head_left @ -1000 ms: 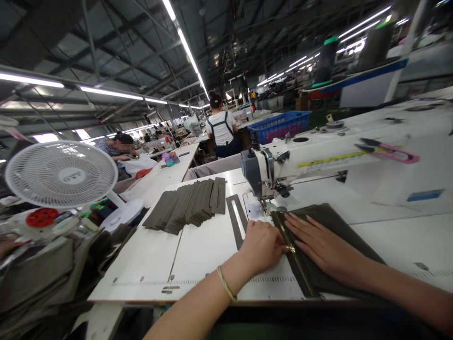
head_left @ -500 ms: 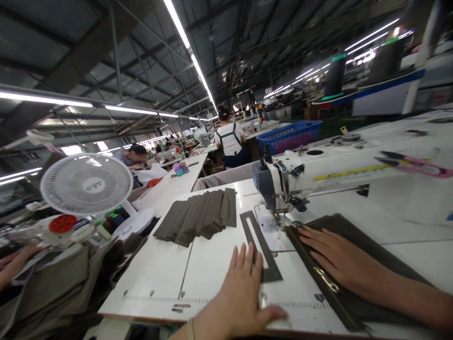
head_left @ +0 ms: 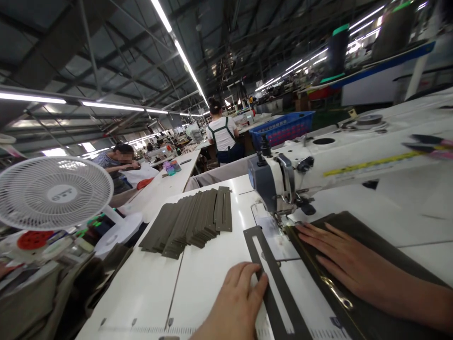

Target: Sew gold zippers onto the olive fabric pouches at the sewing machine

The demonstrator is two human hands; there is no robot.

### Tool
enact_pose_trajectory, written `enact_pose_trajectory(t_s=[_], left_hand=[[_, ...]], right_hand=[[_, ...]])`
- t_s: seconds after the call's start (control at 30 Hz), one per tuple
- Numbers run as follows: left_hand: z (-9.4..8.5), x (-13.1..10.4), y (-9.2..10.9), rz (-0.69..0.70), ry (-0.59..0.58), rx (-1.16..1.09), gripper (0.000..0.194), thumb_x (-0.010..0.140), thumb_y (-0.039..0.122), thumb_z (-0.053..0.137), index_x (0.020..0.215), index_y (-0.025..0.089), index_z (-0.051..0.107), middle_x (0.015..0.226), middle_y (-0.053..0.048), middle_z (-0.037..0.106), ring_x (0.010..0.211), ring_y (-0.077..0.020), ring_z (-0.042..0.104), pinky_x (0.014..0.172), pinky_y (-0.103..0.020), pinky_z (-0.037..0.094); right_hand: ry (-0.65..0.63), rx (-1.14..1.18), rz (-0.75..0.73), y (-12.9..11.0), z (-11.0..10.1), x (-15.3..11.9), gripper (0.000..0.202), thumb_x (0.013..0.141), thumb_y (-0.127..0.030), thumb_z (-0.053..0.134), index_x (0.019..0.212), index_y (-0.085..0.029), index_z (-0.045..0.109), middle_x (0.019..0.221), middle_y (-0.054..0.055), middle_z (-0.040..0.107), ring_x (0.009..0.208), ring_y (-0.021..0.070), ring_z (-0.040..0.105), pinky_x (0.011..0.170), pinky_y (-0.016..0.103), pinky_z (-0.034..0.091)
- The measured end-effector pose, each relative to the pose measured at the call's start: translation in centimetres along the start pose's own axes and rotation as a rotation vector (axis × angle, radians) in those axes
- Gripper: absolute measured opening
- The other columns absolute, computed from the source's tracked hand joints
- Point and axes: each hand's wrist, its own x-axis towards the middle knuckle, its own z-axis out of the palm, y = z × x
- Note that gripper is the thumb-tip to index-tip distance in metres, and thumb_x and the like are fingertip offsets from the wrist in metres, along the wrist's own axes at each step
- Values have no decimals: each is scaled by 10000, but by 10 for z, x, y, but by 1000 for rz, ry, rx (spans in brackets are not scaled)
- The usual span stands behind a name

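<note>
My left hand point(head_left: 240, 300) has its fingertips drawn together at the left edge of a dark olive strip with a long slot point(head_left: 264, 264), which lies flat on the white table. My right hand point(head_left: 348, 259) rests with fingers spread on a larger dark olive fabric piece point(head_left: 382, 250). Along that piece's left edge runs a zipper with a gold-coloured pull point(head_left: 336, 293). Its upper end sits by the presser foot of the sewing machine point(head_left: 279, 182). A fanned pile of olive pieces point(head_left: 187, 219) lies left of the slotted strip.
A white fan point(head_left: 60, 193) stands at left, above heaped olive fabric point(head_left: 31, 302). Scissors point(head_left: 430, 144) and yellow tape point(head_left: 371, 164) are on the machine arm. Behind are a blue basket point(head_left: 283, 130), a person in a white shirt point(head_left: 223, 134) and another person bent over work point(head_left: 118, 158).
My left hand's fingers have gone from spread to drawn together at the slotted strip. The strip reaches nearer the front edge. The camera view has shifted, and my right hand stays on the fabric.
</note>
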Motion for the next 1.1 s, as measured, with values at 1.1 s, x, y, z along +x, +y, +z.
enact_pose_trajectory(t_s=[1.1], left_hand=[[3, 94, 33, -21, 187, -4, 197, 900, 65, 498, 1026, 126, 636, 1096, -144, 734, 1005, -233, 719, 900, -390, 613]], right_hand=[[84, -86, -15, -33, -7, -3, 510, 956, -178, 339, 1443, -182, 494, 1315, 123, 640, 1225, 247, 586, 994, 478, 458]])
